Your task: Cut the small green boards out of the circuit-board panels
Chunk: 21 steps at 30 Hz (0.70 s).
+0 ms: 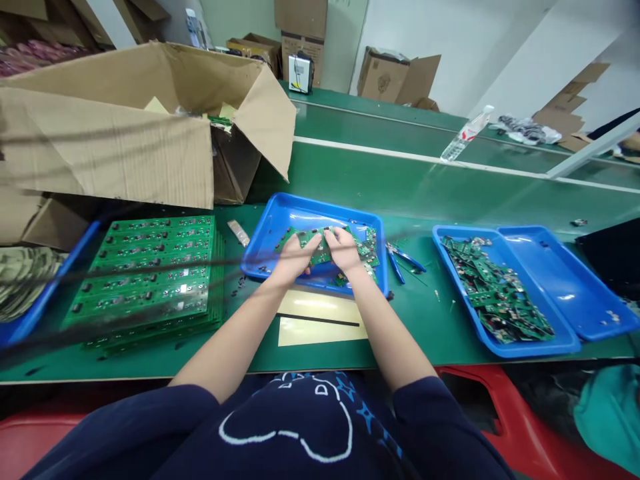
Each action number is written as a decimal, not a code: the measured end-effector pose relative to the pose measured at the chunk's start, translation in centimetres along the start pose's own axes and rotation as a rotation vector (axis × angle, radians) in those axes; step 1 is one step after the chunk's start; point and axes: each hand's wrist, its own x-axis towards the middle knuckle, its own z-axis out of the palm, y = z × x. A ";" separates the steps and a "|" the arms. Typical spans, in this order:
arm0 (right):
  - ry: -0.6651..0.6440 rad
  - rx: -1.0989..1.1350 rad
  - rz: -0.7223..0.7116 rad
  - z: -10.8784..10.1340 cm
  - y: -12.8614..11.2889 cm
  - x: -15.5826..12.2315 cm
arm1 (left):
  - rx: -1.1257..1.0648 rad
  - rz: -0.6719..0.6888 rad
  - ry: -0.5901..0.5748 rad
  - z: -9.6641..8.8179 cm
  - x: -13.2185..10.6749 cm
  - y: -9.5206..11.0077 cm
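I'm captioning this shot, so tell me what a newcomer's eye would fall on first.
Probably the left hand and right hand, holding a green circuit board over the blue tray near the centre. Next, the big open cardboard box at upper left, with a stack of green boards in front. Then, on the right, another blue tray heaped with small boards.

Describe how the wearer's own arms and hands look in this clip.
The left hand and right hand are ungloved, with no watch or bracelet visible at the wrists. Dark navy fabric sleeves end near the elbows, leaving the forearms bare. The matching dark navy shirt carries a white outline print and blue stars.
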 end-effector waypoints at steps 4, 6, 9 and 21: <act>0.068 -0.113 -0.002 0.7 0.5 -0.3 | 0.133 0.036 0.032 0.3 0.1 -0.4; 0.080 -0.170 0.006 1.0 0.6 -0.5 | 0.187 0.051 0.050 0.3 0.4 -0.7; 0.088 -0.329 0.040 1.3 0.4 -0.9 | 0.244 0.055 0.071 0.7 0.7 -1.1; 0.235 -0.623 0.030 -0.9 -1.4 -1.9 | 0.242 0.031 -0.022 -0.1 0.5 -1.2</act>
